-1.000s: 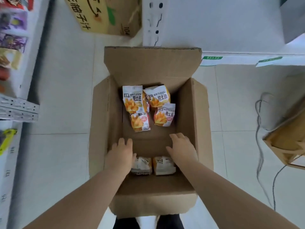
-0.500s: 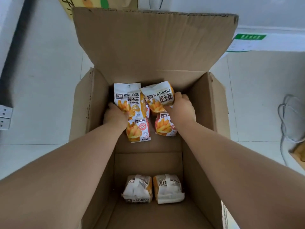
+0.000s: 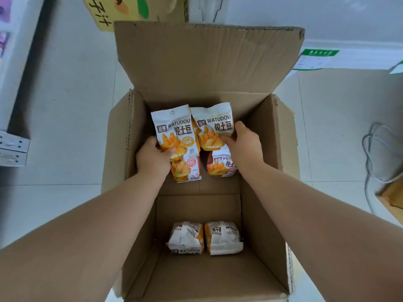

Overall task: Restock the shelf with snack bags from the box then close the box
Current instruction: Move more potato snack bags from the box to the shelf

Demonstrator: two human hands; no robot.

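Observation:
An open cardboard box stands on the floor below me, its far flap upright. Both my arms reach into it. My left hand grips the lower edge of a white and orange WATUDOU snack bag. My right hand grips a second such bag beside it. Two more bags lie under them: one at the left, one at the right. Another pair of bags lies face down at the near end of the box.
A shelf unit runs along the left edge. A yellow printed carton and a white object stand behind the box. Grey cables and a wooden crate corner sit on the tiled floor at the right.
My hands went from the near end of the box to the far bags and closed on the two upper ones, which now stand lifted slightly. My head came closer to the box.

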